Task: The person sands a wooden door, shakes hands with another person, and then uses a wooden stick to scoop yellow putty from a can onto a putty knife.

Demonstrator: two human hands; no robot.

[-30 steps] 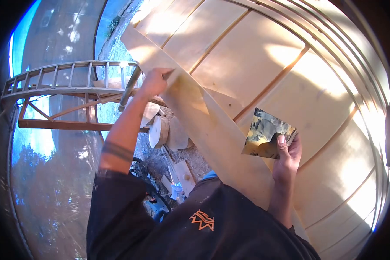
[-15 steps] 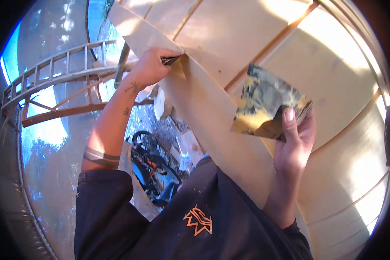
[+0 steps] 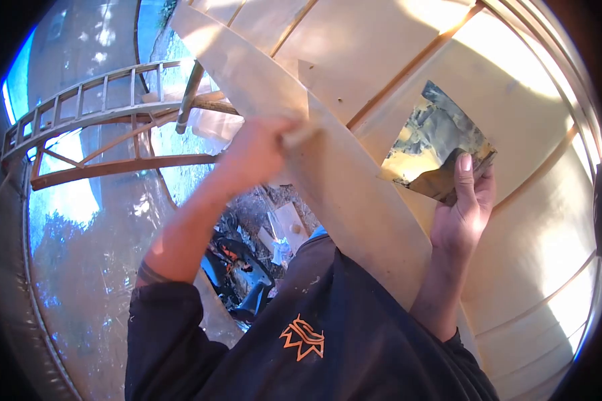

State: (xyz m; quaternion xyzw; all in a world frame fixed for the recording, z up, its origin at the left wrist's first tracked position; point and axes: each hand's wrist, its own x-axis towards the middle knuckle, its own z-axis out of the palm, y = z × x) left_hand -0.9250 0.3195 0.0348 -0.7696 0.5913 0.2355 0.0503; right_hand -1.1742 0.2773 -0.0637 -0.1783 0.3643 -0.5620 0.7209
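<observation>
My left hand (image 3: 257,150) is blurred by motion, its fingers closed round a thin flat scraper (image 3: 302,136) whose edge lies against a long beige board (image 3: 354,207). The scraper's exact shape is smeared. Yellowish filler shows in a patch on the board close to it. In my right hand (image 3: 465,210) is a thin four-cornered plate (image 3: 438,137), gripped at its lower right corner with the thumb on top. Grey, black and yellow smears of filler cover the plate, which is held tilted above the beige panels.
Beige panels (image 3: 515,100) with brown seams slope away at the right. A ladder (image 3: 104,100) and a brown metal truss (image 3: 114,165) extend at the left. Far below, a motorcycle (image 3: 244,271) stands beside ground clutter.
My left hand has moved down and right along the board with the scraper. The right hand has shifted slightly right, and its plate has moved up and right, turning a little.
</observation>
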